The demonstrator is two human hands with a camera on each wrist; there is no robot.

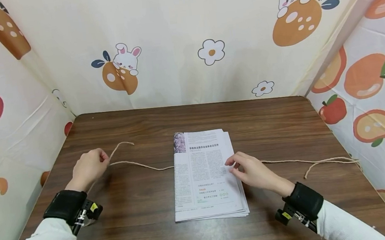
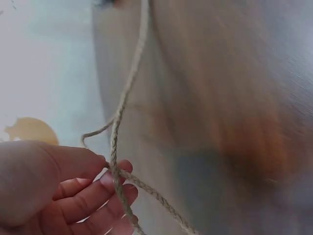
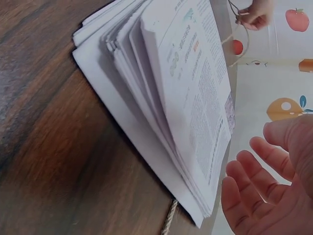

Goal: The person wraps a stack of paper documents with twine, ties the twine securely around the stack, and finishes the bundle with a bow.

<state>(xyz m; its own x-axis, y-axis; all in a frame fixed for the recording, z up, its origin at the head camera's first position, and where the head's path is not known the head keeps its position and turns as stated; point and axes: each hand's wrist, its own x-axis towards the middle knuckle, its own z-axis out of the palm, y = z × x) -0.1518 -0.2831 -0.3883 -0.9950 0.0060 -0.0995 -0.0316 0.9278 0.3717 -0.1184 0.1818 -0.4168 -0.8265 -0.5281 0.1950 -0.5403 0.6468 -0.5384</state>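
Note:
A stack of folded newspapers (image 1: 204,174) lies in the middle of the wooden table, its layered edges showing in the right wrist view. Twine (image 1: 148,166) passes beneath it and comes out on both sides. At the left, my left hand (image 1: 91,167) pinches the twine between thumb and forefinger; in the left wrist view the cord (image 2: 128,88) crosses at the fingertips. My right hand (image 1: 251,168) is over the right edge of the newspapers, fingers loosely bent and holding nothing. The right wrist view shows its fingers (image 3: 254,169) spread apart beside the stack.
On the right, the twine's doubled end (image 1: 325,161) reaches the table's edge. A printed cloth (image 1: 174,27) with rabbits and flowers hangs behind the table (image 1: 138,237). More cloths with fruit prints (image 1: 374,123) stand along both sides.

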